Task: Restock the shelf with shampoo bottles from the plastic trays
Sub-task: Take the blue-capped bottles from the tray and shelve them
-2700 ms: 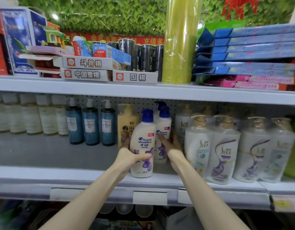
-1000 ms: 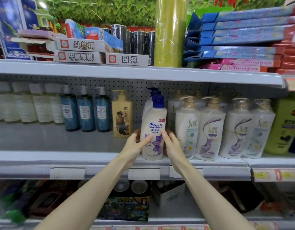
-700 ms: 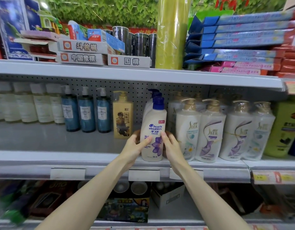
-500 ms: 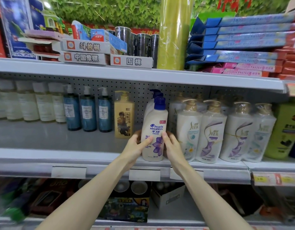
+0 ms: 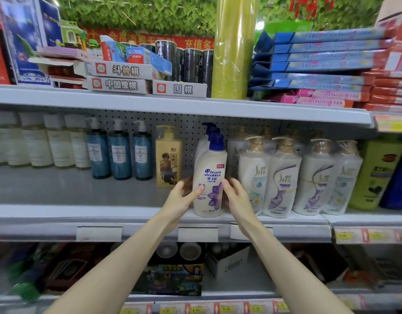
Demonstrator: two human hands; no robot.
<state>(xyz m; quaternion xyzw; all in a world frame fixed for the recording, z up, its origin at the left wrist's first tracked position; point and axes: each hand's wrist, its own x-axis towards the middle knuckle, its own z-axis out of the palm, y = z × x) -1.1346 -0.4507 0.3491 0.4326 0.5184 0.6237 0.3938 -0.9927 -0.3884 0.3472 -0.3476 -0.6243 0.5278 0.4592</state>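
Shampoo bottle (image 5: 209, 177) ("head & shoulders") upright on shelf (image 5: 59, 191).

white shampoo bottle (image 5: 209, 177) | blue pump | upright | shelf (image 5: 59, 214) front edge

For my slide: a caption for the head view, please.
Left hand and right hand hold a shampoo bottle upright on the middle shelf.
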